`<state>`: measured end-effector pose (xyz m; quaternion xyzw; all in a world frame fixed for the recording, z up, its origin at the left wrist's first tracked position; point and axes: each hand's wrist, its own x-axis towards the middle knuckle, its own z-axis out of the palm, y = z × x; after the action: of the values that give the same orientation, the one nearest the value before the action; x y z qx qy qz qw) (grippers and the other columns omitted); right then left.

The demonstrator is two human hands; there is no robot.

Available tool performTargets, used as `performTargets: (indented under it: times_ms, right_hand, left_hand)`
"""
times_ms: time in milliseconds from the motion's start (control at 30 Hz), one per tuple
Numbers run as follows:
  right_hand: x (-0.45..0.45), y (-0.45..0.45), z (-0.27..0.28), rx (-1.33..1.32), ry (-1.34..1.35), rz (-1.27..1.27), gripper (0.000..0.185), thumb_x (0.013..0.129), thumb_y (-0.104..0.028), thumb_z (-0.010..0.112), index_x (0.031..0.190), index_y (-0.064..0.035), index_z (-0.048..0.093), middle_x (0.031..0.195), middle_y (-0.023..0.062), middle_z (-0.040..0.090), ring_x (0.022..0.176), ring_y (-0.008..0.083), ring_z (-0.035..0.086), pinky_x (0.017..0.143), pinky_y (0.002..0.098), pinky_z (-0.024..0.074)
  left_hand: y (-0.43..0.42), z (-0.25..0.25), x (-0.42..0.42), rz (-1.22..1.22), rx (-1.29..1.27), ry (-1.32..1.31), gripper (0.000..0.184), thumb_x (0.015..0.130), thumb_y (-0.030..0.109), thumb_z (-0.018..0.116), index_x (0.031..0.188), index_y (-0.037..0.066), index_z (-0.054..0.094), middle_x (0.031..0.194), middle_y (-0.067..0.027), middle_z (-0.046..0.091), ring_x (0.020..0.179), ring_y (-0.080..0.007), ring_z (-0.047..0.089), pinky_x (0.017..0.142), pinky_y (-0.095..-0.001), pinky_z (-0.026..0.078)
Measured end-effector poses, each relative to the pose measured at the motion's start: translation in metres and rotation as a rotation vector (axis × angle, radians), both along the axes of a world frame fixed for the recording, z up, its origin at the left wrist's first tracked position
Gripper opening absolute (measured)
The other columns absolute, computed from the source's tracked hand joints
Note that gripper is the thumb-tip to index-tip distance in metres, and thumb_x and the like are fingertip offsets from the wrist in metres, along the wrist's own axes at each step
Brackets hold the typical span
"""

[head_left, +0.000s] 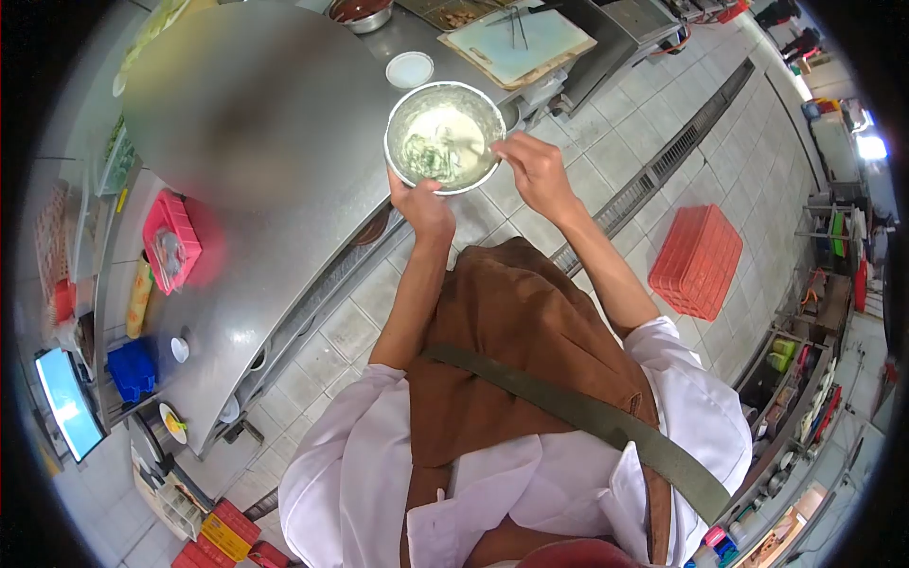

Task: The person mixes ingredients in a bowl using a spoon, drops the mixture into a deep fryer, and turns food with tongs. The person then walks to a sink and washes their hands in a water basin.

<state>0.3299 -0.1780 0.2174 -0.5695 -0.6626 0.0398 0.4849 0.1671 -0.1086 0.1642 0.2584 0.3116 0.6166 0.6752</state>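
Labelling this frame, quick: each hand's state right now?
Left hand: holding the bowl.
Right hand: closed at the bowl's right edge; what it grips, if anything, cannot be told.

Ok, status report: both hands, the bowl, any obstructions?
Left hand gripping bowl at near rim. Right hand at rim, grip unclear. Pale mixture, green bits inside. Nothing visibly blocking.
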Motion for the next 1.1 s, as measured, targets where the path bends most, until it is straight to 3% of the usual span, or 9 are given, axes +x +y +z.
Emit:
performTargets:
  times_ms: [100, 200, 367, 467, 567, 667, 867, 967, 1100]
  right_hand:
    - [0.001, 0.013, -0.001, 0.107, 0.011, -0.152, 0.016, 0.084, 0.007, 0.062, 0.096, 0.0009, 0.07, 0.08, 0.0167, 0.065, 0.071, 0.0329, 0.064, 0.063, 0.037, 0.0505]
    - [-0.003, 0.025, 0.007, 0.082, 0.042, -0.223, 0.015, 0.086, 0.004, 0.062, 0.097, 0.0022, 0.071, 0.079, 0.0168, 0.066, 0.068, 0.0305, 0.064, 0.062, 0.0346, 0.0502]
    - [-0.011, 0.015, -0.008, -0.162, 0.181, -0.081, 0.013, 0.088, -0.001, 0.061, 0.094, 0.0033, 0.072, 0.078, 0.0169, 0.067, 0.065, 0.0258, 0.064, 0.061, 0.0341, 0.0496]
    - [-0.014, -0.005, 0.009, -0.296, 0.246, -0.029, 0.013, 0.084, 0.003, 0.062, 0.094, 0.004, 0.071, 0.083, 0.0197, 0.068, 0.075, 0.0347, 0.067, 0.067, 0.0392, 0.0513]
    - [-0.01, -0.02, 0.034, -0.337, 0.342, -0.085, 0.013, 0.084, 0.003, 0.062, 0.094, 0.0037, 0.071, 0.081, 0.0186, 0.066, 0.074, 0.0327, 0.066, 0.066, 0.039, 0.0504]
    - [-0.01, -0.024, 0.044, -0.243, 0.198, 0.01, 0.015, 0.084, 0.005, 0.062, 0.095, 0.0009, 0.072, 0.076, 0.0137, 0.064, 0.064, 0.0248, 0.062, 0.06, 0.0348, 0.0473]
    - [-0.021, 0.011, -0.003, -0.111, 0.051, 0.071, 0.02, 0.08, 0.008, 0.061, 0.096, 0.0003, 0.07, 0.081, 0.0165, 0.065, 0.074, 0.037, 0.064, 0.064, 0.0412, 0.0507]
    - [-0.015, 0.026, -0.018, -0.003, 0.02, -0.008, 0.018, 0.08, 0.007, 0.062, 0.095, 0.0008, 0.07, 0.082, 0.0166, 0.066, 0.074, 0.0367, 0.065, 0.065, 0.0408, 0.0517]
    - [-0.008, 0.02, 0.008, -0.003, 0.092, -0.137, 0.014, 0.082, 0.005, 0.063, 0.093, 0.0011, 0.071, 0.081, 0.0169, 0.066, 0.072, 0.0352, 0.065, 0.064, 0.0392, 0.0514]
  left_hand:
    - [0.0, -0.001, -0.001, -0.029, -0.045, -0.004, 0.083, 0.053, -0.011, 0.043, 0.135, -0.003, 0.047, 0.126, -0.0129, 0.059, 0.116, -0.0274, 0.06, 0.102, -0.0372, 0.048]
    - [-0.001, -0.007, 0.003, -0.02, 0.041, 0.044, 0.08, 0.057, -0.011, 0.043, 0.136, 0.0, 0.044, 0.125, -0.0171, 0.058, 0.11, -0.0329, 0.064, 0.085, -0.0418, 0.061]
    - [0.002, -0.013, 0.001, -0.044, 0.007, -0.003, 0.082, 0.057, -0.013, 0.042, 0.138, 0.0, 0.043, 0.126, -0.0169, 0.058, 0.112, -0.0333, 0.062, 0.091, -0.0424, 0.058]
    - [0.002, -0.007, -0.006, -0.051, -0.015, -0.027, 0.083, 0.057, -0.013, 0.041, 0.139, 0.0, 0.042, 0.128, -0.0172, 0.056, 0.115, -0.0336, 0.061, 0.095, -0.0426, 0.056]
    - [0.008, -0.015, -0.01, -0.028, -0.014, -0.009, 0.083, 0.057, -0.012, 0.042, 0.139, 0.0, 0.042, 0.129, -0.0171, 0.056, 0.115, -0.0332, 0.061, 0.095, -0.0424, 0.056]
    - [0.006, -0.007, -0.007, -0.035, -0.021, 0.017, 0.082, 0.057, -0.01, 0.042, 0.138, 0.001, 0.043, 0.129, -0.0165, 0.056, 0.115, -0.0325, 0.061, 0.091, -0.0417, 0.058]
    - [-0.001, -0.002, 0.005, -0.095, -0.073, 0.021, 0.083, 0.054, -0.01, 0.043, 0.136, 0.0, 0.048, 0.122, -0.0125, 0.06, 0.106, -0.0256, 0.064, 0.086, -0.032, 0.057]
    - [-0.005, 0.001, 0.007, -0.107, -0.072, 0.006, 0.082, 0.054, -0.011, 0.042, 0.135, -0.001, 0.048, 0.121, -0.0118, 0.061, 0.107, -0.0252, 0.064, 0.09, -0.033, 0.055]
    - [-0.007, 0.005, 0.006, -0.108, -0.016, -0.001, 0.082, 0.053, -0.011, 0.042, 0.134, -0.003, 0.049, 0.121, -0.0117, 0.061, 0.109, -0.0249, 0.062, 0.095, -0.0334, 0.052]
